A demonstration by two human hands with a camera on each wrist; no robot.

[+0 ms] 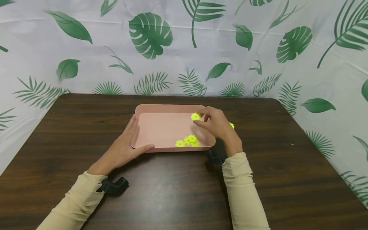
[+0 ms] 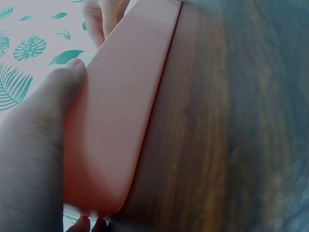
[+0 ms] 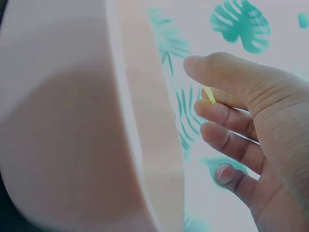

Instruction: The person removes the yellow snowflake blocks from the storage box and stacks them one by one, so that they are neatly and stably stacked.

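A shallow pink tray (image 1: pixel 161 127) sits on the table. My left hand (image 1: pixel 123 147) rests against its left end, fingers straight along the side wall and thumb on the near rim; the left wrist view shows the thumb (image 2: pixel 67 79) against that wall. Over the tray's right end, my right hand (image 1: pixel 214 123) pinches a yellow notched disc (image 1: pixel 195 116). In the right wrist view the yellow disc (image 3: pixel 209 94) appears edge-on at the fingertips. Several more yellow discs (image 1: pixel 189 140) lie in a small cluster inside the tray, by the near wall.
Another yellow disc (image 1: pixel 231 125) lies right of the tray, partly hidden by my right wrist. The dark wooden table (image 1: pixel 161 191) extends around the tray. A white cloth with green leaf prints (image 1: pixel 184 57) hangs behind the table's far edge.
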